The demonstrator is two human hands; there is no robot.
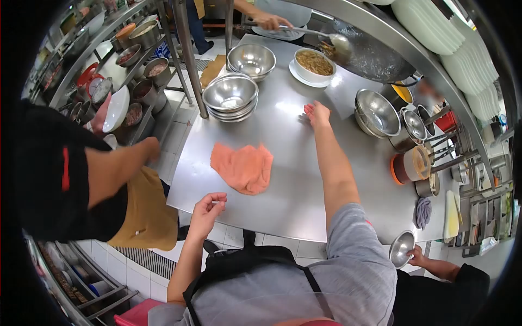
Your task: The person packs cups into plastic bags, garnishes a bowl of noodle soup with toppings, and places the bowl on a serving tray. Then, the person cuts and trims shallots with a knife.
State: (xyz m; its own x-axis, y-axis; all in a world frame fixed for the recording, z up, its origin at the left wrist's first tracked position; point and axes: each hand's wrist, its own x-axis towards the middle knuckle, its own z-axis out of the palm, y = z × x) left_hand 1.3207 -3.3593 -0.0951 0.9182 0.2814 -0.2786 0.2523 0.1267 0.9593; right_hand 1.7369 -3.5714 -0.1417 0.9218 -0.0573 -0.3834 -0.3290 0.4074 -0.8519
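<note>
My right hand (317, 113) reaches far over the steel table, fingers stretched out and holding nothing. Just beyond it, a white bowl of brown soup (314, 62) stands on a white plate (305, 79); hand and bowl are apart. My left hand (209, 213) hovers at the table's near edge, empty, with fingers loosely bent and thumb apart. Ahead of that hand lies a crumpled orange cloth (243, 167), untouched. Across the table, a co-worker's hand (273, 22) grips a ladle (338, 43) over a large wok (375, 57).
Stacked steel bowls (230, 93) stand at the table's left, more bowls (376, 113) at the right beside a sauce container (411, 164). A co-worker in a tan apron (142, 209) is close on my left. Another person's hand (417, 255) holds a steel bowl (402, 249) at my right.
</note>
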